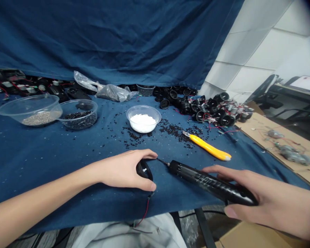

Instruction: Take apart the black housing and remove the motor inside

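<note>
Blue cloth (67, 155); left hand (125, 170) half-hides black part (144, 170); right hand (263, 196) grips screwdriver (209, 181).

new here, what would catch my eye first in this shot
Front and centre, the right hand grips a slim black electric screwdriver, its bit pointing at a round black plastic part held by the left hand. Just beyond lies a yellow-handled utility knife on the dark blue cloth, right of a clear bowl of white granules. Small black granules scatter around them, and a heap of round black parts with red wires sits further back.
</note>
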The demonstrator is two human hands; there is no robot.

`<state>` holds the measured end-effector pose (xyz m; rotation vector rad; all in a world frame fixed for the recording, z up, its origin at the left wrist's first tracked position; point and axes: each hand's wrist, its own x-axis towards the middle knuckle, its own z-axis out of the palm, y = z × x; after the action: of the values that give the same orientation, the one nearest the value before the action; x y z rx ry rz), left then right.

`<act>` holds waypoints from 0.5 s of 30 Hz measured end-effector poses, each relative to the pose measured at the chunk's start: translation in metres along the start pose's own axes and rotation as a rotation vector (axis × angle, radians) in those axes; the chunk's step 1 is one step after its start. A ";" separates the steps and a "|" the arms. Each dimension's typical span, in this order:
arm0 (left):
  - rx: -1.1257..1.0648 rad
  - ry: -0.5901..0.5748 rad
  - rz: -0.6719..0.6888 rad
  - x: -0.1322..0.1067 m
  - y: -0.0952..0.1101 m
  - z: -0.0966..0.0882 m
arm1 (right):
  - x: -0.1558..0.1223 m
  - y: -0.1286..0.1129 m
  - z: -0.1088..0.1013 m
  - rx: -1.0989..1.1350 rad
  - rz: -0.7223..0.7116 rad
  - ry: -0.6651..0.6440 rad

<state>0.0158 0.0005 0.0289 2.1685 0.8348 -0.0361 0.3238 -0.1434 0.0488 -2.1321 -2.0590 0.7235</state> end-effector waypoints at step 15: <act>0.146 0.017 -0.021 0.006 0.014 0.000 | 0.003 0.004 -0.001 -0.040 0.080 -0.252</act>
<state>0.0284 -0.0027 0.0371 2.2991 0.8894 -0.0916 0.3279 -0.1403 0.0475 -2.2595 -2.1299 1.0177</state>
